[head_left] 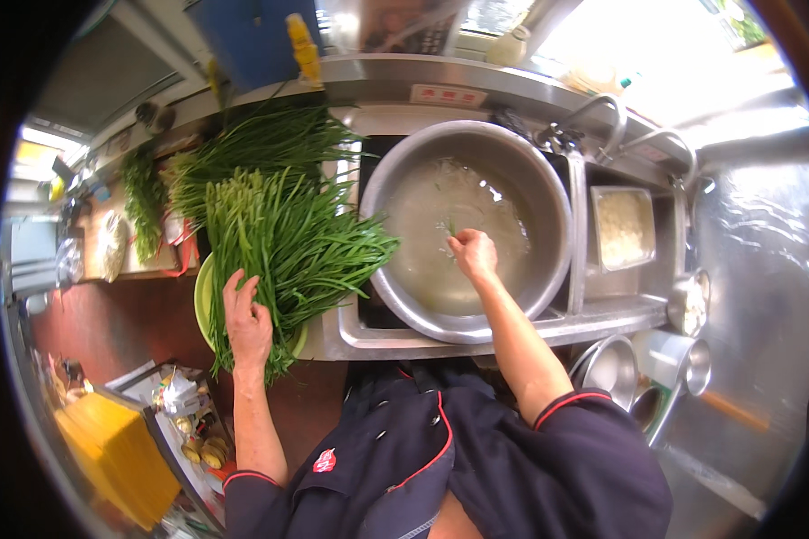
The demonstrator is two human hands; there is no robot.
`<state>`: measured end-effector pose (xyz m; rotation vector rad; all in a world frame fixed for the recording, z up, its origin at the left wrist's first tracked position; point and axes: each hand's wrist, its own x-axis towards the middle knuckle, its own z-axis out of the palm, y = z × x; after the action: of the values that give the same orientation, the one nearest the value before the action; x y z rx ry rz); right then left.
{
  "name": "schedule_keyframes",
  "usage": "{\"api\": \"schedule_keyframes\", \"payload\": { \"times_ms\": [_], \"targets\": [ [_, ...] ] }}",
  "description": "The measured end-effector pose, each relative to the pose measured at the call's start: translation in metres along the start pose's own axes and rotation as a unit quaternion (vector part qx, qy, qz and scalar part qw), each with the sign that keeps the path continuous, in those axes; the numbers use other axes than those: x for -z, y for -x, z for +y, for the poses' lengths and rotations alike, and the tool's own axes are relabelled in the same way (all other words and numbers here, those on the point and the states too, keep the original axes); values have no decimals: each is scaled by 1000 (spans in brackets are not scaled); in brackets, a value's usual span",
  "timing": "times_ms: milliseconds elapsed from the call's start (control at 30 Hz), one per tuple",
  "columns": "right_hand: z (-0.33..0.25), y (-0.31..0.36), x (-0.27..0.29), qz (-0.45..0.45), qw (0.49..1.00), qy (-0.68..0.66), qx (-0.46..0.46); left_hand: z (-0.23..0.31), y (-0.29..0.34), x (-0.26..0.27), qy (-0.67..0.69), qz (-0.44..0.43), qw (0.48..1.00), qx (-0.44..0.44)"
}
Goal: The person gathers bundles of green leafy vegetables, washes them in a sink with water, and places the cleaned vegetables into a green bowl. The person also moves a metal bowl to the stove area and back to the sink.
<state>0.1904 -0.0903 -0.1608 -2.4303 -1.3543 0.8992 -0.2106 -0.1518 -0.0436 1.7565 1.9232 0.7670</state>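
My right hand (474,254) is over a large round metal basin (559,225) of cloudy water, its fingers pinched on a small scrap of greens (450,225). To the left, my left hand (247,322) rests against the near side of a big heap of long, narrow-leaved greens (288,225), fingers slightly apart and not wrapped round any stem. Under that heap shows the rim of a yellow-green tub (203,301). The leaf ends reach over to the basin's left edge. A second pile of similar greens (279,139) lies behind.
The basin sits in a steel sink (386,340). Right of it, a second sink holds a rectangular tray (625,229) of pale food under curved taps (616,126). Metal pots (609,368) stand below at right. A yellow stack (117,454) is at lower left, a blue bin (252,40) behind.
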Motion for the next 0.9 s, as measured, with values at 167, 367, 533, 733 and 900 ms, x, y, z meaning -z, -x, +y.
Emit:
{"api": "schedule_keyframes", "payload": {
  "times_ms": [167, 367, 533, 733, 900],
  "targets": [
    [-42, 32, 19, 17, 985, -144, 90, -7, 6, 5, 34, 28, 999, 16],
    [-168, 88, 19, -58, 937, -260, 225, -14, 13, 22, 37, 68, 997, 0],
    [-256, 122, -26, -95, 910, -159, 370, -24, 18, 38, 32, 75, 997, 11],
    [-256, 153, -38, -139, 910, -122, 371, -43, 41, 45, 44, 90, 995, 25],
    [-195, 142, -32, -45, 883, -136, 447, -21, 48, 21, 97, 64, 993, -3]
  ]
}}
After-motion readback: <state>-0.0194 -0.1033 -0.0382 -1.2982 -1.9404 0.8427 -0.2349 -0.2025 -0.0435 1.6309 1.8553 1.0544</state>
